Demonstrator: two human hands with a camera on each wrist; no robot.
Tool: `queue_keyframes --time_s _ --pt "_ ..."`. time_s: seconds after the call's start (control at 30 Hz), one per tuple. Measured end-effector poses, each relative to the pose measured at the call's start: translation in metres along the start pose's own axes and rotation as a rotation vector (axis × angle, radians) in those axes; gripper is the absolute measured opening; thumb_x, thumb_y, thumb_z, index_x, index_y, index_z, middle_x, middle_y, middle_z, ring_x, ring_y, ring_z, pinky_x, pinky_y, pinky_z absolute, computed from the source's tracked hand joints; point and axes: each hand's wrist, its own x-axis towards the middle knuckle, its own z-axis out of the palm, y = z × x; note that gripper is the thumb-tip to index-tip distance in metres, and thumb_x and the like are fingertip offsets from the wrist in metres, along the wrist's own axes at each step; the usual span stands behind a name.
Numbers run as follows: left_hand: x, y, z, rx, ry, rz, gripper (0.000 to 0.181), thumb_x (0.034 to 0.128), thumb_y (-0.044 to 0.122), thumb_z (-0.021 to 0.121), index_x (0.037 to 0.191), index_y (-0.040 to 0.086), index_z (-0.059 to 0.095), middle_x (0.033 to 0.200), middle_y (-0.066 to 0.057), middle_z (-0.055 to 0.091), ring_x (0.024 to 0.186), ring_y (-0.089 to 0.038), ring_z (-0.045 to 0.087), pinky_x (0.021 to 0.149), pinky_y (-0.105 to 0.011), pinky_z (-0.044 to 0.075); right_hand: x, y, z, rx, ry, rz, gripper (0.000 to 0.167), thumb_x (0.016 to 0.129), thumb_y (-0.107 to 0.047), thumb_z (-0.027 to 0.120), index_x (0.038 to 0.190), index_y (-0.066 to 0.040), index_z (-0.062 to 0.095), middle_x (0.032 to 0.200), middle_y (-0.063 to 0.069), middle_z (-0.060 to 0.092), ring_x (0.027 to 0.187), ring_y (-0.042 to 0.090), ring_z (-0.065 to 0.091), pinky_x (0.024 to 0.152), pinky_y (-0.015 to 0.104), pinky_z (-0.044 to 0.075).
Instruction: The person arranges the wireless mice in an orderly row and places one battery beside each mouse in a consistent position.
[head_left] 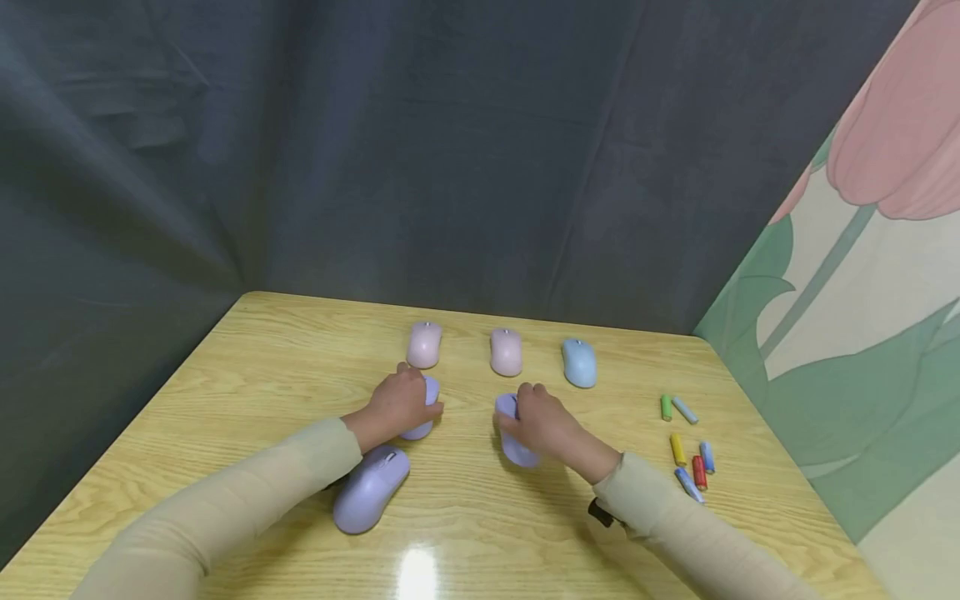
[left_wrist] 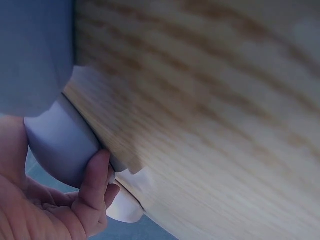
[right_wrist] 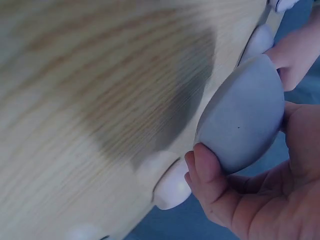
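My left hand [head_left: 397, 402] grips a lavender computer mouse [head_left: 417, 432] by its sides, near the middle of the wooden table. In the left wrist view, a thumb and curled fingers hold that mouse close to the tabletop. To the right, my right hand [head_left: 546, 423] holds a second lavender mouse [head_left: 517, 452] between thumb and fingers. The right wrist view shows this mouse raised a little above the wood, its shadow apart from it. A third lavender mouse [head_left: 369, 492] lies beside my left forearm, nearer to me.
Behind the hands stand two pink mice [head_left: 425, 344] and a light blue mouse [head_left: 580, 363] in a row. Several small coloured batteries [head_left: 678, 449] lie at the table's right side. A dark curtain [head_left: 450, 167] hangs behind the table [head_left: 285, 333]; a flowered wall [head_left: 840, 333] is at right.
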Motion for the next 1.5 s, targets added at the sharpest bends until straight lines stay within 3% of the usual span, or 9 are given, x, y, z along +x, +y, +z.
queue_keyframes --time_s 0.57,0.77,1.23,1.5 --pt "0.000 0.001 -0.003 -0.003 -0.036 -0.019 0.051 0.0856 0.039 0.070 0.088 -0.012 0.062 0.085 -0.018 0.049 0.056 -0.021 0.053 0.051 -0.034 0.049 0.045 0.006 0.015 0.017 -0.075 0.191 0.057 0.097 -0.036 0.056 0.118 0.017 0.049 0.106 0.027 0.054 0.090 0.032 0.054 0.074 0.045 0.048" --pt "-0.002 0.002 -0.004 -0.007 -0.035 -0.016 0.051 0.0861 0.037 0.070 0.088 -0.013 0.062 0.085 -0.018 0.050 0.057 -0.021 0.053 0.052 -0.035 0.050 0.050 0.005 0.018 0.021 -0.081 0.239 0.062 0.097 -0.039 0.056 0.123 0.017 0.047 0.109 0.028 0.051 0.088 0.032 0.054 0.074 0.045 0.048" --pt "0.000 0.001 0.000 0.005 -0.019 -0.009 0.049 0.0853 0.037 0.071 0.084 -0.011 0.062 0.083 -0.017 0.049 0.057 -0.021 0.053 0.051 -0.035 0.050 0.052 0.000 0.023 -0.053 -0.059 0.273 0.068 0.094 -0.043 0.060 0.121 0.018 0.045 0.100 0.026 0.049 0.078 0.030 0.056 0.067 0.042 0.050" --pt "0.000 0.000 0.000 0.012 -0.007 0.000 0.049 0.0850 0.037 0.071 0.082 -0.011 0.062 0.082 -0.017 0.049 0.055 -0.021 0.053 0.050 -0.035 0.050 0.051 -0.003 0.022 -0.057 -0.072 0.273 0.073 0.095 -0.045 0.058 0.125 0.019 0.042 0.108 0.030 0.049 0.080 0.031 0.057 0.070 0.042 0.051"
